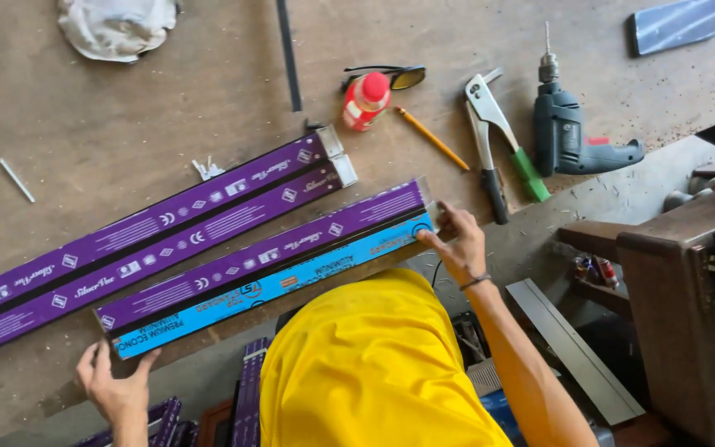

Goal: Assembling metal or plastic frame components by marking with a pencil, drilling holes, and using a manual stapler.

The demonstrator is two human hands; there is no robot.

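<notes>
I hold a long aluminium profile [266, 269] wrapped in purple and blue film, lying slantwise near the brown table's [167, 108] front edge. My left hand [115, 387] grips its lower left end. My right hand [457, 240] grips its upper right end with fingers on the blue strip. My yellow shirt hides the table edge below the profile.
Two more purple-wrapped profiles [151, 236] lie parallel behind it. Beyond them sit a red bottle [366, 99], dark glasses [399, 77], a pencil [432, 138], a rivet tool [494, 141] and a grey drill [568, 132]. A white cloth [117, 26] lies far left. A wooden stand [672, 281] stands at the right.
</notes>
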